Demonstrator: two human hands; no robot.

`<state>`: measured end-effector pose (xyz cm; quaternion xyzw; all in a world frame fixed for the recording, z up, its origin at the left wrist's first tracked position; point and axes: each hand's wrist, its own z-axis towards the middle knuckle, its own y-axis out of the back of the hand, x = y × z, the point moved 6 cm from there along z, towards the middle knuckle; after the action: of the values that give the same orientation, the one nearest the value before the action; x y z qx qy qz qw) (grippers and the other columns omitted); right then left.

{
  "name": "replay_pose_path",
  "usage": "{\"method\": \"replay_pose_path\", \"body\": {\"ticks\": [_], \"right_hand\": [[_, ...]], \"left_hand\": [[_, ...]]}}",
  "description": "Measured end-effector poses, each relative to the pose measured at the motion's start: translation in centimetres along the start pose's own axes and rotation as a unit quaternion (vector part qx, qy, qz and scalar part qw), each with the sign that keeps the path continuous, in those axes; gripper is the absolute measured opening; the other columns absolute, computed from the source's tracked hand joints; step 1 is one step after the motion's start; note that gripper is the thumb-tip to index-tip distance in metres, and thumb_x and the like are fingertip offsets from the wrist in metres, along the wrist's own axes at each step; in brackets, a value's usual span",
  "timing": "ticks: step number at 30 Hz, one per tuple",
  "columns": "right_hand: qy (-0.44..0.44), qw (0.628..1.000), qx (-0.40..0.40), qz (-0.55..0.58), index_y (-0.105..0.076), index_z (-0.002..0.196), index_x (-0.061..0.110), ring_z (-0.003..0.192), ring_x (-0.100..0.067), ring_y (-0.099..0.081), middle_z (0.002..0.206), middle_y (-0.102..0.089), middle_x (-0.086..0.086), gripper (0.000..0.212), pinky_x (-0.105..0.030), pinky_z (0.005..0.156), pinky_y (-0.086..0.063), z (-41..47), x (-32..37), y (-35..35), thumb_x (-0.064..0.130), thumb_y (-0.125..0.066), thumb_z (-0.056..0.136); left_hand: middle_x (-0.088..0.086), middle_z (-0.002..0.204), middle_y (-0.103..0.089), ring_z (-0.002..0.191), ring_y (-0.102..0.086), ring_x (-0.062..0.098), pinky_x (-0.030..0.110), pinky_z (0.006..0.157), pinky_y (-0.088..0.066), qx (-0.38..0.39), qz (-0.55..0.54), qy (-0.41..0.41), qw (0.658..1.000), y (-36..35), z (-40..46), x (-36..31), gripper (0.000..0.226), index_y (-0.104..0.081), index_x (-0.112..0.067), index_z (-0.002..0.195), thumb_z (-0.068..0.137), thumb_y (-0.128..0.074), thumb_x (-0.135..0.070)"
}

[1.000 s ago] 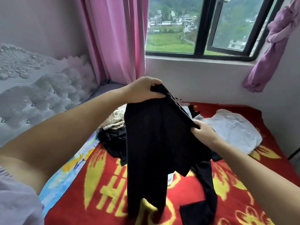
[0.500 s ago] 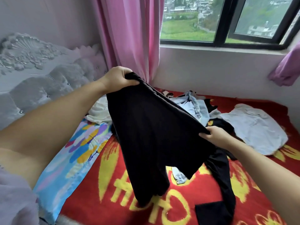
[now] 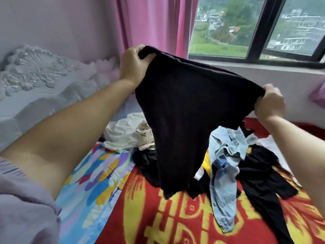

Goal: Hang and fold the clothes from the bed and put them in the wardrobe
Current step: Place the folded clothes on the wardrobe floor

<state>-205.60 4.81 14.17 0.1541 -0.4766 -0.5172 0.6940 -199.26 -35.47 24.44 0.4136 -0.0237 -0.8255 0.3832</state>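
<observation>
- The black garment (image 3: 184, 111) hangs in the air over the bed (image 3: 175, 224), held up by its top edge.
- The left hand (image 3: 134, 65) pinches the upper left corner, fingers curled round a bunch of cloth. The right hand (image 3: 270, 103) grips the right corner the same way, lower down.
- So the top edge slopes down from left to right, and the cloth narrows below it; its long axis runs downward, the bottom tip just above the red blanket.
- The garment lies ahead of both hands, between them; neither is plainly nearer to it.
- My guess: the next move is levelling that edge to fold it or get it onto a hanger. No hanger or wardrobe shows.
- Beneath lie a denim shirt (image 3: 223, 175), more black clothes (image 3: 260, 173) and a white heap (image 3: 121, 136).
- The blanket bears large yellow shapes, perhaps lettering, which I cannot read. No label shows on the garment.
</observation>
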Motion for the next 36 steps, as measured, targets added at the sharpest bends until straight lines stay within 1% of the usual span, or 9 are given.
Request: {"method": "replay_pose_path", "body": {"ticks": [4, 8, 11, 14, 20, 25, 32, 34, 36], "right_hand": [[0.027, 1.000, 0.014, 0.004, -0.056, 0.106, 0.001, 0.100, -0.046, -0.053, 0.109, -0.055, -0.030, 0.023, -0.046, 0.084, -0.043, 0.1, 1.1, 0.1, 0.002, -0.041, 0.088], [0.054, 0.995, 0.084, -0.016, -0.062, 0.100, 0.008, 0.098, -0.041, -0.056, 0.105, -0.060, -0.023, 0.025, -0.041, 0.079, -0.044, -3.4, -0.6, -2.9, -0.002, -0.047, 0.082], [0.082, 0.985, 0.149, -0.035, -0.066, 0.103, 0.005, 0.099, -0.040, -0.058, 0.105, -0.063, -0.022, 0.033, -0.038, 0.076, -0.043, -7.8, -2.8, -7.0, -0.008, -0.051, 0.077], [0.138, 0.955, 0.253, -0.077, -0.068, 0.095, 0.003, 0.092, -0.040, -0.059, 0.095, -0.064, -0.021, 0.028, -0.035, 0.067, -0.038, -14.5, -6.4, -12.5, -0.010, -0.055, 0.074], [0.240, 0.839, 0.452, -0.185, -0.072, 0.088, 0.006, 0.088, -0.039, -0.059, 0.087, -0.062, -0.017, 0.020, -0.042, 0.069, -0.047, -30.4, -17.2, -21.7, -0.004, -0.061, 0.074], [0.319, 0.727, 0.550, -0.260, -0.064, 0.121, 0.035, 0.114, -0.022, -0.049, 0.114, -0.058, 0.005, 0.046, -0.033, 0.084, -0.037, -39.8, -25.9, -24.5, 0.008, -0.052, 0.086], [0.359, 0.534, 0.697, -0.315, -0.048, 0.133, 0.046, 0.128, -0.017, -0.037, 0.128, -0.046, 0.008, 0.052, -0.032, 0.105, -0.027, -50.5, -35.4, -24.1, 0.013, -0.041, 0.094], [0.267, 0.558, 0.729, -0.293, -0.058, 0.125, 0.042, 0.127, -0.017, -0.044, 0.129, -0.051, 0.008, 0.051, -0.031, 0.104, -0.032, -50.5, -36.6, -24.4, 0.008, -0.044, 0.089], [0.168, 0.656, 0.697, -0.237, -0.065, 0.116, 0.032, 0.118, -0.025, -0.053, 0.122, -0.060, 0.000, 0.045, -0.034, 0.097, -0.042, -48.8, -36.5, -25.6, 0.005, -0.045, 0.086]], "left_hand": [[-0.011, 0.076, -0.065, 0.069, -0.060, -0.002, 0.015, 0.068, -0.049, 0.076, -0.063, -0.012, 0.995, 2.5, -1.7, 0.2, 0.006, -0.068, -0.017, 0.088, 0.086, -0.068, -0.023], [-0.002, 0.083, -0.066, 0.068, -0.060, -0.001, 0.014, 0.068, -0.049, 0.253, -0.069, 0.110, 0.959, 1.4, -8.0, 5.6, 0.005, -0.067, -0.013, 0.095, 0.090, -0.066, -0.015], [-0.010, 0.084, -0.068, 0.068, -0.059, -0.012, 0.004, 0.066, -0.043, 0.375, 0.006, 0.147, 0.915, -0.5, -15.3, 9.8, 0.011, -0.066, -0.027, 0.090, 0.088, -0.068, -0.016], [-0.009, 0.079, -0.066, 0.074, -0.062, 0.001, 0.016, 0.067, -0.043, 0.492, 0.075, 0.176, 0.849, -3.5, -25.6, 14.9, 0.006, -0.067, -0.021, 0.088, 0.088, -0.068, -0.015], [0.004, 0.123, -0.064, 0.110, -0.059, 0.027, 0.032, 0.077, -0.044, 0.699, 0.270, 0.062, 0.660, -8.0, -50.1, 22.1, 0.052, -0.045, -0.038, 0.139, 0.090, -0.048, -0.021], [0.009, 0.104, -0.066, 0.092, -0.061, 0.033, 0.035, 0.073, -0.038, 0.804, 0.273, -0.062, 0.524, -9.7, -65.6, 22.3, 0.074, -0.010, -0.036, 0.152, 0.091, -0.033, -0.002], [0.010, 0.135, -0.053, 0.120, -0.053, 0.027, 0.037, 0.098, -0.033, 0.874, 0.303, 0.011, 0.379, -11.2, -76.9, 22.8, 0.067, 0.002, -0.033, 0.153, 0.099, -0.032, -0.011], [0.009, 0.135, -0.054, 0.120, -0.054, 0.028, 0.037, 0.095, -0.040, 0.880, 0.300, 0.047, 0.366, -12.7, -76.9, 22.6, 0.060, -0.016, -0.030, 0.152, 0.098, -0.036, -0.014], [0.009, 0.126, -0.058, 0.113, -0.058, 0.031, 0.038, 0.086, -0.045, 0.860, 0.281, 0.046, 0.425, -15.4, -75.5, 21.8, 0.037, -0.047, -0.018, 0.133, 0.097, -0.038, -0.020]]}}
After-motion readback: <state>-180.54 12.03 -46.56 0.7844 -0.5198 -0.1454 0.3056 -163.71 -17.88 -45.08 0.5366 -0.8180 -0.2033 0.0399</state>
